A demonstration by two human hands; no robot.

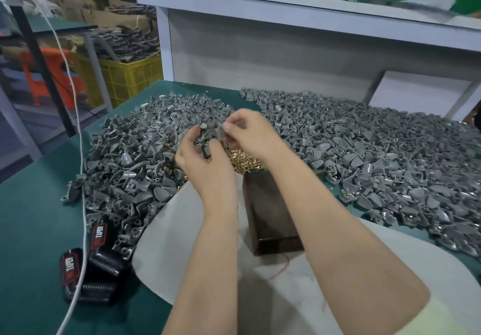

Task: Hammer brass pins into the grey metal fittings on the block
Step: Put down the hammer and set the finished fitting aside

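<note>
The right hand pinches a grey fitting; the left hand is half-curled just beside it, and whether it holds anything cannot be told. Start one pin square from the brass pins just beyond the block, which stands near centre.

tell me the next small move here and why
Probably lower the grey fitting pinched by the right hand onto the dark block: both hands hover over the brass pins, the left hand grips a second fitting, and no fitting shows on the block's visible part.
</note>
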